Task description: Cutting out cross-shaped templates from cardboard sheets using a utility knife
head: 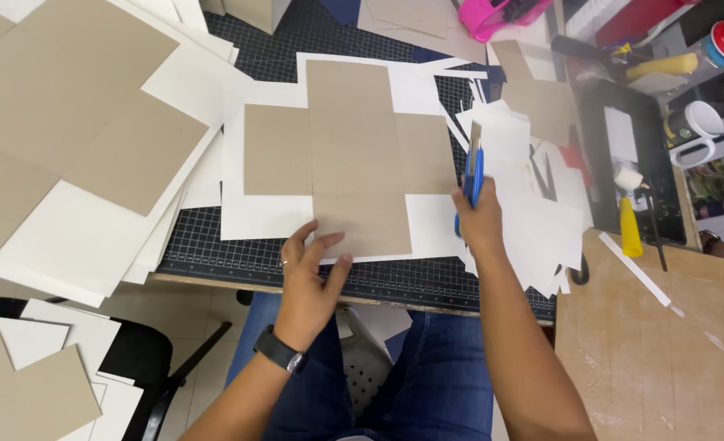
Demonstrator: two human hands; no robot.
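Right hand point(480, 220) closed around blue utility knife point(473, 175), blade up, just off right edge of cross-shaped brown cardboard point(350, 155). Left hand point(309, 273) open, fingertips pressing cardboard's lower flap on white sheet point(256, 214) over cutting mat point(239, 257).

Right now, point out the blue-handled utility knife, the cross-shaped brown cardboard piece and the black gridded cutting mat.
blue-handled utility knife point(474, 175), head view, on the blue handle above the right hand.
cross-shaped brown cardboard piece point(354, 147), head view, on its centre panel.
black gridded cutting mat point(215, 249), head view, on the bare grid near its front edge.
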